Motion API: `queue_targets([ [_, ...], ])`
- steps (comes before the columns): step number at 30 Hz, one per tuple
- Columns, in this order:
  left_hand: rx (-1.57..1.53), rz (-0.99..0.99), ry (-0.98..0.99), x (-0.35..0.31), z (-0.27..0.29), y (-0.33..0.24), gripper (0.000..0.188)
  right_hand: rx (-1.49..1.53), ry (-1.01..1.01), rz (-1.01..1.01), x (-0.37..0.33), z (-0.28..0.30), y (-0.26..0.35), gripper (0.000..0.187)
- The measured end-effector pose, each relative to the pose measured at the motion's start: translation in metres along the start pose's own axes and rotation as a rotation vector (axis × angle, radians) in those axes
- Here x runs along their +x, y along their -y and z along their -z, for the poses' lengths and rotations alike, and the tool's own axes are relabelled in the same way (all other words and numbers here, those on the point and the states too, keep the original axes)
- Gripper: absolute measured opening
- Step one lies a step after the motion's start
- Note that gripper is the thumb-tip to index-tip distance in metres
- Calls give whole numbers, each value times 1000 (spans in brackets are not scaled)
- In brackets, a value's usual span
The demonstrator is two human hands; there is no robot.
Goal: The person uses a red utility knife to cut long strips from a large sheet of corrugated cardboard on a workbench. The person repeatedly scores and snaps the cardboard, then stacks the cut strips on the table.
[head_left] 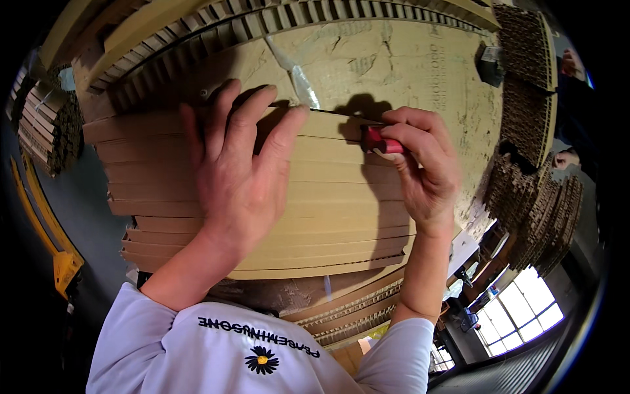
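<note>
A row of long tan cardboard strips (321, 217) lies side by side across the table in front of me. My left hand (243, 164) rests on the strips with its fingers spread, their tips by the far edge. Pinched in my right hand (430, 157) is a small red tool (382, 140), its kind not clear. The tool touches or hovers just over the far right part of the strips; I cannot tell which. My fingers partly hide it.
Beneath the strips is a worn tan board (407, 65) with clear tape (303, 85) on it. A dark block (489, 64) sits at its right edge. Cardboard stacks (525, 52) stand to the right, and a yellow pallet jack (65, 262) on the left floor. Another person's hand (566, 159) shows far right.
</note>
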State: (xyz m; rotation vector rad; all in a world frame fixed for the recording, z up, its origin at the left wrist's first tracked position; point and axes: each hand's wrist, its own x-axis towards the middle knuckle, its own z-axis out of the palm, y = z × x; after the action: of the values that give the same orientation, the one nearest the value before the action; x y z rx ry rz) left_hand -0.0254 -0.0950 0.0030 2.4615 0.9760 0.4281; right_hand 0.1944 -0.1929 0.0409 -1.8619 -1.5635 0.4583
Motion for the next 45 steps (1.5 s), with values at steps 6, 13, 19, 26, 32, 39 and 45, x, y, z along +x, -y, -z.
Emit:
queue_targets([
  [6, -25, -15, -7, -1, 2, 2, 24, -37, 20, -47, -2, 1, 3, 19],
  [13, -28, -18, -6, -1, 3, 2, 26, -53, 18, -20, 4, -1, 3, 21],
  [19, -24, -30, -14, 0, 2, 2, 24, -78, 15, -11, 3, -1, 4, 20],
  [26, -28, -31, -20, -1, 2, 3, 24, -78, 21, -58, -3, -3, 3, 21],
  [32, -25, -16, 15, -1, 3, 2, 25, -84, 9, -5, -1, -1, -2, 24],
  [39, -3, -11, 56, 0, 3, 3, 25, -33, 12, -54, 1, -2, -4, 24],
  [45, 2, -15, 71, 2, 5, 3, 23, 13, 92, -60, -1, 3, -11, 33],
])
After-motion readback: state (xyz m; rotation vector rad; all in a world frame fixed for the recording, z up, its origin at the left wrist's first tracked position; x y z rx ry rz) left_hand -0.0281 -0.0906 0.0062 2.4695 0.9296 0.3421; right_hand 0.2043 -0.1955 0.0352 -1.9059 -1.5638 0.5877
